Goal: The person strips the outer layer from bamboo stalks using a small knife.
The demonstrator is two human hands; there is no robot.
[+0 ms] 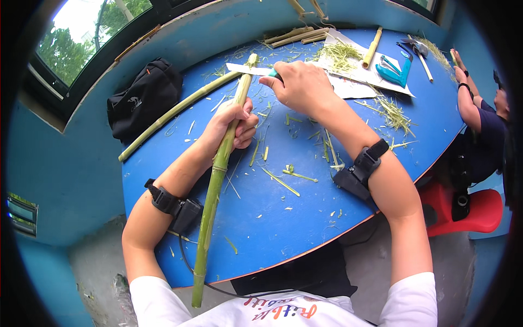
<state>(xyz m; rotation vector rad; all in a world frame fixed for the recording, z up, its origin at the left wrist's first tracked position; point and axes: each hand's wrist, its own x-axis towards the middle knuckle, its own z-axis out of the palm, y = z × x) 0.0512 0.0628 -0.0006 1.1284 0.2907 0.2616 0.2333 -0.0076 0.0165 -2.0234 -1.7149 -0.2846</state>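
Grips a green bamboo stalk (210, 218) in the left hand (235, 122), with fingers wrapped firmly around it below its upper end. Holds a knife (262, 71) in the right hand (303, 84), with fingers closed on the teal handle, and lays the pale blade across the stalk just beyond the left hand (cannot tell which way the cutting edge faces).

Could skid off that rounded surface toward the left fingers, through too much pressure or a snag at a knobby joint. Could also twist in the left grip, given the long lower end reaching past the table edge.

Nearer the body than the left hand, smooth green skin with ridged joints. Left of the left hand, a slim second stalk (182, 111), then a soft black fabric bag (144, 98). Right of the right hand, stringy shavings (340, 56), flat white paper (353, 87) and a teal tool (390, 72). Below both hands, a hard blue table (256, 229), littered with slivers. Farther right, a co-worker (487, 136).
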